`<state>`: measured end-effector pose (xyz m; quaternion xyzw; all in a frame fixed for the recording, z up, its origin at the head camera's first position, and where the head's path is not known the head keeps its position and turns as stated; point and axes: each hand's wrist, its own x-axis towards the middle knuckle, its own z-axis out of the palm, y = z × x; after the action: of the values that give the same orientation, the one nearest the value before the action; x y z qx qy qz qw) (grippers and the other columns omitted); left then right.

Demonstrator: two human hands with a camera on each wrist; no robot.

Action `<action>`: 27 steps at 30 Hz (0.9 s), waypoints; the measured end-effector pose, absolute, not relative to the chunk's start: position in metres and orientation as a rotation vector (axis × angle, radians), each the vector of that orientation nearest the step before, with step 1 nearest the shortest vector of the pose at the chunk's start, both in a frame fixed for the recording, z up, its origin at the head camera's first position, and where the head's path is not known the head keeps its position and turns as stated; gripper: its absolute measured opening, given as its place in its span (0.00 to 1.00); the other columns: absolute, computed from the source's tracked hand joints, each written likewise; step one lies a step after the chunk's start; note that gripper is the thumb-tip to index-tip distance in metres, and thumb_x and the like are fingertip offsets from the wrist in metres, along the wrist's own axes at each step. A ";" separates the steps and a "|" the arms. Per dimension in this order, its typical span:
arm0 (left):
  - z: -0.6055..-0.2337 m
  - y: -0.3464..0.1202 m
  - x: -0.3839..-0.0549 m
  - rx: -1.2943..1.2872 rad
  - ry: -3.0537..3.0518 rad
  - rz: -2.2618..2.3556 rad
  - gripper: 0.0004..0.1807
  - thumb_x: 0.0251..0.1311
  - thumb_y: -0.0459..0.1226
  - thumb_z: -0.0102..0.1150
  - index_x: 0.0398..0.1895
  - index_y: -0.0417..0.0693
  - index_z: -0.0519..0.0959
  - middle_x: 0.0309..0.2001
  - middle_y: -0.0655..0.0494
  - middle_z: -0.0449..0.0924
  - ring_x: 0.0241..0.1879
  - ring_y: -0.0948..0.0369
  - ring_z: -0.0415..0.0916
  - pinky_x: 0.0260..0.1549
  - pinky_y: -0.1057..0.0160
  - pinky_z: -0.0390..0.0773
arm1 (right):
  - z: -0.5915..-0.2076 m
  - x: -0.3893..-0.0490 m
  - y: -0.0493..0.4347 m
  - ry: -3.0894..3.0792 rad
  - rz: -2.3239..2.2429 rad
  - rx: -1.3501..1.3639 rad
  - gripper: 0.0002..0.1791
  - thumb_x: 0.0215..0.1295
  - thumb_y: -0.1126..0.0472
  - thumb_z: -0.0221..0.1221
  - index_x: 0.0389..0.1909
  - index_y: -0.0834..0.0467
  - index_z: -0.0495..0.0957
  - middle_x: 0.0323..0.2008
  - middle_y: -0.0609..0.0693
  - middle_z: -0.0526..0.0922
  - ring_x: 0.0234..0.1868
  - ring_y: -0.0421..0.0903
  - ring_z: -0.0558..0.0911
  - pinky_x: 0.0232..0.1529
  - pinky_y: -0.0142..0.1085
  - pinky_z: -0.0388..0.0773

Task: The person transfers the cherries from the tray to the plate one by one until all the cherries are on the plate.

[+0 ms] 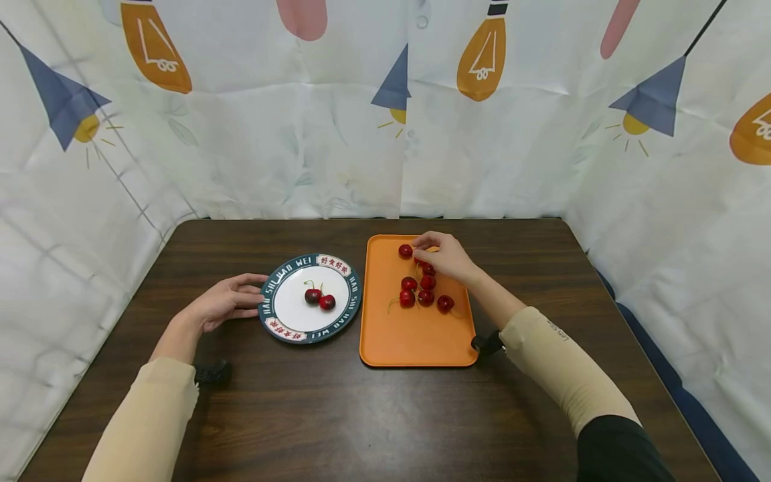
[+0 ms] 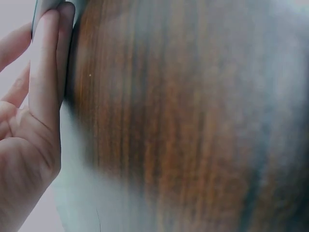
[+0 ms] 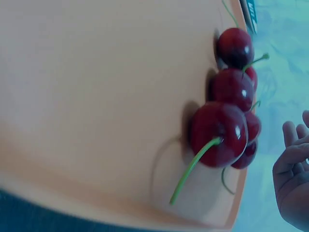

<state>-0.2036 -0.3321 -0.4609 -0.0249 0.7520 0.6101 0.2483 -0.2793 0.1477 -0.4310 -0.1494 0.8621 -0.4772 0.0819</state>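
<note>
In the head view, my left hand (image 1: 231, 300) rests its fingers against the left rim of a white plate with a blue patterned border (image 1: 280, 281). The left wrist view shows these fingers (image 2: 46, 63) fairly straight at the plate's edge. Two cherries with stems, one dark (image 1: 312, 296) and one redder (image 1: 327, 302), lie on the plate. My right hand (image 1: 442, 254) hovers over the far part of an orange tray (image 1: 415, 341), thumb and forefinger apart beside a cherry (image 1: 405, 251). Several more cherries (image 3: 219, 133) lie on the tray; one is partly hidden under the hand.
Plate and tray stand side by side on a dark wooden table (image 1: 361, 415). A white printed curtain (image 1: 253, 147) rises behind and beside the table. Dark wrist straps (image 1: 213, 372) show at both sleeves.
</note>
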 end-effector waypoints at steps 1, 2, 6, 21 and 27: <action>-0.460 -0.331 -0.203 -0.060 2.052 1.662 0.38 0.74 0.34 0.58 0.80 0.36 0.52 0.54 0.44 0.76 0.46 0.60 0.83 0.50 0.57 0.84 | -0.433 -0.281 0.149 2.590 -1.422 -0.432 0.16 0.73 0.58 0.62 0.56 0.61 0.81 0.49 0.54 0.82 0.49 0.52 0.79 0.40 0.39 0.77; -0.459 -0.330 -0.202 -0.063 2.057 1.660 0.37 0.74 0.34 0.58 0.79 0.36 0.52 0.54 0.44 0.76 0.46 0.60 0.83 0.50 0.57 0.84 | -0.434 -0.282 0.151 2.596 -1.425 -0.418 0.16 0.73 0.58 0.62 0.57 0.61 0.81 0.49 0.54 0.82 0.50 0.52 0.79 0.41 0.39 0.78; -0.457 -0.327 -0.199 -0.074 2.087 1.642 0.37 0.74 0.34 0.57 0.79 0.36 0.53 0.56 0.41 0.75 0.46 0.60 0.82 0.50 0.57 0.84 | -0.440 -0.284 0.155 2.623 -1.435 -0.364 0.18 0.73 0.59 0.61 0.58 0.62 0.79 0.50 0.55 0.82 0.51 0.53 0.79 0.43 0.41 0.79; -0.458 -0.322 -0.197 -0.098 2.145 1.602 0.36 0.75 0.35 0.55 0.80 0.37 0.53 0.63 0.32 0.69 0.46 0.59 0.81 0.49 0.56 0.84 | -0.453 -0.293 0.155 2.662 -1.323 -0.260 0.18 0.70 0.59 0.64 0.57 0.61 0.78 0.50 0.58 0.81 0.52 0.56 0.79 0.51 0.47 0.78; -0.458 -0.323 -0.197 -0.088 2.141 1.607 0.35 0.76 0.35 0.55 0.79 0.36 0.53 0.62 0.33 0.69 0.46 0.60 0.81 0.50 0.57 0.84 | -0.455 -0.295 0.153 2.670 -1.265 -0.268 0.17 0.69 0.60 0.66 0.55 0.61 0.78 0.50 0.59 0.81 0.51 0.56 0.80 0.50 0.46 0.80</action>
<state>-0.1971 -0.3231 -0.4583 -0.0320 0.7780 0.5840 0.2294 -0.2954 0.1526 -0.4551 -0.0899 0.8966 -0.4249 0.0872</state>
